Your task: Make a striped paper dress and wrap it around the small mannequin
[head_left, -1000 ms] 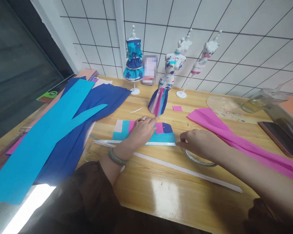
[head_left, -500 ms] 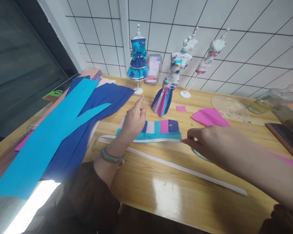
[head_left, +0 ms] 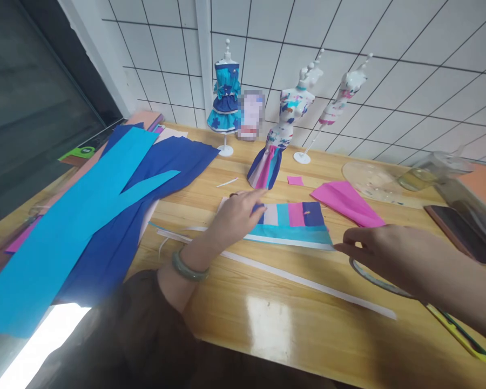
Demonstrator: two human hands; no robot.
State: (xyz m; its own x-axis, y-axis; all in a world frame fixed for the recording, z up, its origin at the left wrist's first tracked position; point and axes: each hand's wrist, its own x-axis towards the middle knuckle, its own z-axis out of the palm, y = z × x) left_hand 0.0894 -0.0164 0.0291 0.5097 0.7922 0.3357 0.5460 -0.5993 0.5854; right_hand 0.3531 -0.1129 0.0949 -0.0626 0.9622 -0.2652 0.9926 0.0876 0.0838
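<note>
A patchwork strip point(head_left: 285, 233) of navy, pale pink, teal and magenta blocks, with a teal band and white lower edge, lies on the wooden table. My left hand point(head_left: 237, 216) rests over its left part, fingers stretched out to the right. My right hand point(head_left: 372, 243) pinches the strip's lower right corner between thumb and index finger. A long white strip point(head_left: 308, 283) runs slantwise in front of the patchwork. A ring-shaped object point(head_left: 378, 282) shows partly beneath my right hand.
Blue fabric point(head_left: 117, 216) covers the table's left side. Three dress forms stand at the back, one in a blue dress point(head_left: 225, 97). Magenta cloth point(head_left: 346, 202), a dark phone point(head_left: 464, 232) and a yellow cutter point(head_left: 461, 335) lie to the right.
Both hands and the patchwork strip have shifted right. The yellow cutter and a small white stick behind my left hand now show.
</note>
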